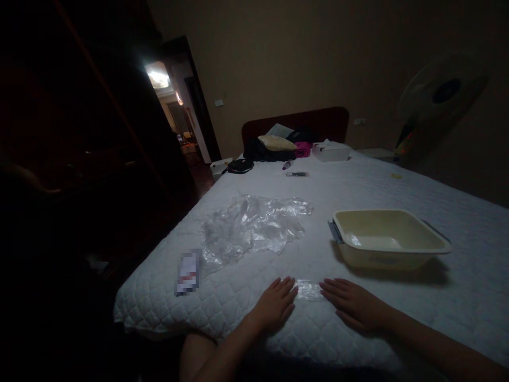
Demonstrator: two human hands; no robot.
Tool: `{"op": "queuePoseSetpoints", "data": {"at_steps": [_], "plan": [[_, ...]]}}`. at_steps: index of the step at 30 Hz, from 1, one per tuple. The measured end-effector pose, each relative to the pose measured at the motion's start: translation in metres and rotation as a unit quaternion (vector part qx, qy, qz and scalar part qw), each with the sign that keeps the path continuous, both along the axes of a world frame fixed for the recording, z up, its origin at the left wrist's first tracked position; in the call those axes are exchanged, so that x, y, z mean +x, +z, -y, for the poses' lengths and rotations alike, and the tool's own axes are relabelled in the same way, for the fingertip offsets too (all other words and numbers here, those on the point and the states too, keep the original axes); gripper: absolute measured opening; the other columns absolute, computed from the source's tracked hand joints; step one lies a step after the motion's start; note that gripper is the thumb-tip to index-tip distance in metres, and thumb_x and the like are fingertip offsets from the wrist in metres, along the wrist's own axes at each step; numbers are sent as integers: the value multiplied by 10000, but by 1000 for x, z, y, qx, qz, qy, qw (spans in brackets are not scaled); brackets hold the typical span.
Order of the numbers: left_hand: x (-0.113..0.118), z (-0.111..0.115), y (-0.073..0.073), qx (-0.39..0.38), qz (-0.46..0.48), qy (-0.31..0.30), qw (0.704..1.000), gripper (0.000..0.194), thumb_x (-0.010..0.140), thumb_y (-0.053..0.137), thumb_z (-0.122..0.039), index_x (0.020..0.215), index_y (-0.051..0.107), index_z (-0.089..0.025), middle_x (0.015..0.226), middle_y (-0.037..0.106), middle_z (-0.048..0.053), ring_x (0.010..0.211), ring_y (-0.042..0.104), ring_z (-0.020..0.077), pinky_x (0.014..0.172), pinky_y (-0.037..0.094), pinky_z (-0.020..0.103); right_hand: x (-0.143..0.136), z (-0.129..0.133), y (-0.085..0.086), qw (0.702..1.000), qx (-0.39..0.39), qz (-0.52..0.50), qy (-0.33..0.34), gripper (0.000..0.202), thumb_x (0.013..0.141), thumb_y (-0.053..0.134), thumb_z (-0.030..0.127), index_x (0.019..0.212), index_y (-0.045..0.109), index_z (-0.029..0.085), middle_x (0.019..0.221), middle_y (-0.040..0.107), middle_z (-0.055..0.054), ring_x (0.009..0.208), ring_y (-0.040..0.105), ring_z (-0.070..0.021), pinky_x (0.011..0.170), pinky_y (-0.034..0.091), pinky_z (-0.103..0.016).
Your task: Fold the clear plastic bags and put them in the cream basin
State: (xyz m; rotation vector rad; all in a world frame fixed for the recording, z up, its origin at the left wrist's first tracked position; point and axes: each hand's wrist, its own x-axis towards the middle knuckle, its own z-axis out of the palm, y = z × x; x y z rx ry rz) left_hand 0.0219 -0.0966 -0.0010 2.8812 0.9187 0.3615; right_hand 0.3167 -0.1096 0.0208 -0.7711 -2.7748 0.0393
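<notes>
A small flat piece of clear plastic, perhaps a folded bag [309, 290], lies near the front edge of the white quilted bed [159, 313]. My left hand [277, 302] rests flat at its left end, fingers stretched out. At the right end my right hand [352, 302] lies flat too, its fingertips touching the plastic. Behind my hands, to the left, several crumpled clear plastic bags [254, 225] are spread in a loose heap. A cream plastic basin [392, 254] with grey side handles stands on the bed behind my right hand.
A blurred-out phone-like item [188, 272] lies at the left edge. Farther back are a black pouch [240, 166], a small packaged tool [297, 174], a white box [331, 152] and piled clothes [270, 151]. A fan [443, 90] stands at the right.
</notes>
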Motion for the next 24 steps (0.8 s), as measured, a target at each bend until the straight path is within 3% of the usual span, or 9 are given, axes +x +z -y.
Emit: {"op": "queuePoseSetpoints", "data": {"at_steps": [4,6,10,13,16,24], "plan": [[-2,-1,-2,4,-2,0,1000,459,898,318,-320,1337,255,-203,1407,260,75,1299,201,208,1054,198,415,-21,1,-2,984,51,-99,-142,401,850,407,254,1237,464,167,1252,498,-135,1149,456,-236,905,428,-405],[-2,-1,-2,6,-1,4,1000,457,897,322,-325,1334,264,-205,1406,263,71,1299,201,209,1055,195,415,-42,1,-3,970,79,-122,-194,409,859,379,236,1253,438,141,1283,458,-154,1167,434,-239,917,421,-410],[-1,1,-2,7,-2,13,1000,465,896,320,-336,1338,260,-203,1408,258,71,1304,182,213,1060,179,418,-71,5,-22,980,89,-55,-169,540,859,394,343,1340,294,119,1378,314,-162,1252,310,-258,979,347,-433],[-4,0,-3,4,-1,14,1000,488,892,330,-343,1348,234,-203,1417,229,74,1309,158,225,1056,189,424,-67,7,-47,977,90,-37,-191,609,853,390,435,1367,229,150,1395,276,-160,1267,275,-271,973,331,-453],[-11,-1,-7,7,-5,10,1000,521,875,371,-334,1355,211,-209,1423,207,74,1313,124,244,1041,219,440,-56,5,-60,984,57,-17,-166,629,852,390,450,1381,175,186,1419,215,-136,1286,230,-260,1003,288,-448],[-31,5,-9,-5,-20,26,999,562,873,365,-367,1366,174,-176,1419,193,104,1308,151,237,1048,201,438,-44,-1,-48,990,-31,8,-136,649,859,366,469,1388,97,208,1429,154,-129,1297,190,-260,1011,280,-443]]}}
